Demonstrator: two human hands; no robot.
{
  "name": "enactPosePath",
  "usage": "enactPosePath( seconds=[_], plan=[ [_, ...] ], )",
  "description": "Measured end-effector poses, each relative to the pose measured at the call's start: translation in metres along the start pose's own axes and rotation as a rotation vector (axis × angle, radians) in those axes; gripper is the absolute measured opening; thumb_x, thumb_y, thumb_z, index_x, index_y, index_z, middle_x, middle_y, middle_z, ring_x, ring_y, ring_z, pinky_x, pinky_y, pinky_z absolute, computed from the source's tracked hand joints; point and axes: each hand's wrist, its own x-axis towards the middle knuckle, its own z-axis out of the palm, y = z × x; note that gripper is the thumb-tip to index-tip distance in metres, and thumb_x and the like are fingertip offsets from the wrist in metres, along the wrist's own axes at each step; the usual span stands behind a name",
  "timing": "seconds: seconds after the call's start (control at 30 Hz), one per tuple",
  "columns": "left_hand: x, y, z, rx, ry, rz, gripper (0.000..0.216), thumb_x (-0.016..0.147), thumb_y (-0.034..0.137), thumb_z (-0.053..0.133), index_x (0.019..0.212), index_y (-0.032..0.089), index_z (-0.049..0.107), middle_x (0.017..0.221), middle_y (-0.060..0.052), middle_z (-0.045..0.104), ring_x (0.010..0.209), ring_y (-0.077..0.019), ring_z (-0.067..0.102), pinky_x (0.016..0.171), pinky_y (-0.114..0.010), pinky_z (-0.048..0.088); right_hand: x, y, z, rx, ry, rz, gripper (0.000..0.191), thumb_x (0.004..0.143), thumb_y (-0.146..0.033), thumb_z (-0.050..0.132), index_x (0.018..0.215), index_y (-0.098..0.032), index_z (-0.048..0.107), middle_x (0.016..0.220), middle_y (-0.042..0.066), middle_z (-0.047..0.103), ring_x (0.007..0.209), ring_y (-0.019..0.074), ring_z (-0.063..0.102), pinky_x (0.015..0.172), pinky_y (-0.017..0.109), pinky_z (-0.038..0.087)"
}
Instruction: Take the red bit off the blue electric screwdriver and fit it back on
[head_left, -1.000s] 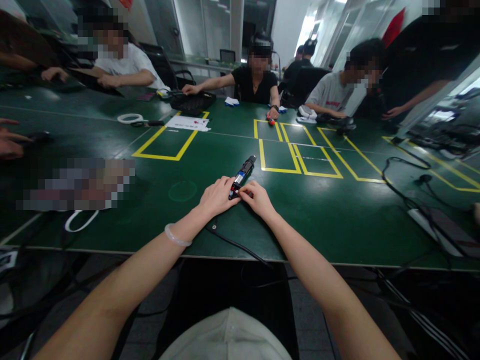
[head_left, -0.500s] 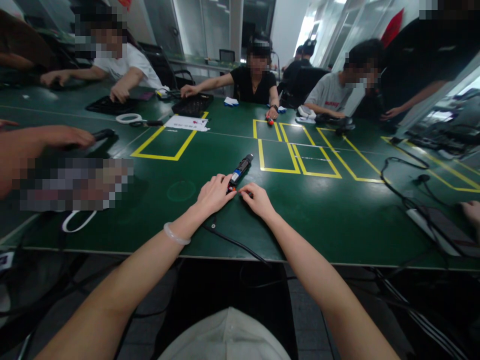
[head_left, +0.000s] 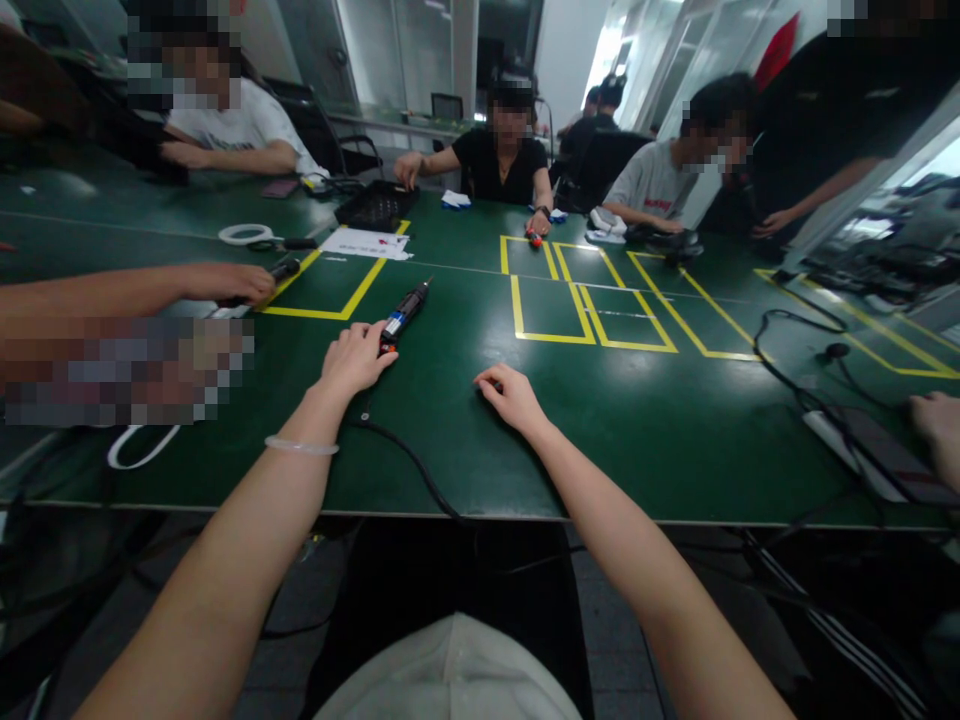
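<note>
A black corded electric screwdriver with a blue-and-white label lies at a slant over the green table, its thin bit pointing away from me and to the right. Around its rear end are the fingers of my left hand, which wears a clear bracelet at the wrist. A bit of orange shows by the thumb. From beneath that hand the black cord runs to the table's near edge. My right hand rests on the table apart from the screwdriver, fingers curled in a pinch; something small and dark may be between them.
Yellow tape rectangles mark the table. At left, another person's hand grips a dark tool. A white sheet and a black tray lie beyond. Cables and a tablet-like device are at right. Several people sit around.
My left hand has moved left and slightly away with the screwdriver, apart from my right hand, which stays nearly in place. The neighbour's hand at left has moved right with its tool.
</note>
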Motion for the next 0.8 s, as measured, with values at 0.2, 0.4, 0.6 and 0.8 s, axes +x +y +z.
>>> enactPosePath(
  seconds=[0.2, 0.4, 0.6, 0.8],
  plan=[
    [-0.002, -0.011, 0.0, 0.013, 0.063, -0.035, 0.062, 0.094, 0.05, 0.045, 0.149, 0.02, 0.04, 0.139, -0.019, 0.052, 0.123, -0.0369, 0.051, 0.102, -0.049, 0.041, 0.0, 0.0, -0.001, -0.002, 0.002, 0.002, 0.015, 0.091, -0.019, 0.057, 0.09, -0.021, 0.071, 0.088, 0.004, 0.064, 0.082, 0.0182, 0.061, 0.076, 0.03, 0.047],
    [-0.01, 0.002, -0.005, 0.018, 0.149, -0.007, 0.043, 0.09, 0.04, 0.055, 0.126, 0.017, 0.056, 0.126, -0.016, 0.057, 0.117, -0.0324, 0.053, 0.102, -0.044, 0.041, 0.0, 0.0, -0.001, 0.008, 0.003, -0.003, 0.014, 0.09, -0.018, 0.057, 0.09, -0.02, 0.071, 0.088, 0.005, 0.064, 0.081, 0.0183, 0.061, 0.075, 0.03, 0.047],
    [-0.01, 0.005, 0.0, 0.015, 0.213, -0.031, 0.034, 0.092, 0.038, 0.048, 0.113, 0.015, 0.062, 0.119, -0.018, 0.062, 0.111, -0.0346, 0.056, 0.098, -0.048, 0.042, -0.001, -0.001, -0.001, -0.008, -0.011, 0.007, 0.015, 0.091, -0.019, 0.057, 0.091, -0.02, 0.072, 0.09, 0.004, 0.066, 0.083, 0.0171, 0.06, 0.077, 0.029, 0.047],
    [-0.01, 0.015, -0.001, -0.245, 0.355, 0.057, 0.037, 0.097, 0.038, 0.038, 0.114, 0.016, 0.063, 0.125, -0.016, 0.064, 0.113, -0.0309, 0.059, 0.1, -0.046, 0.041, 0.0, 0.0, 0.0, 0.023, 0.008, 0.003, 0.017, 0.091, -0.02, 0.056, 0.091, -0.019, 0.073, 0.089, 0.004, 0.067, 0.081, 0.0164, 0.061, 0.076, 0.028, 0.047]
  ],
)
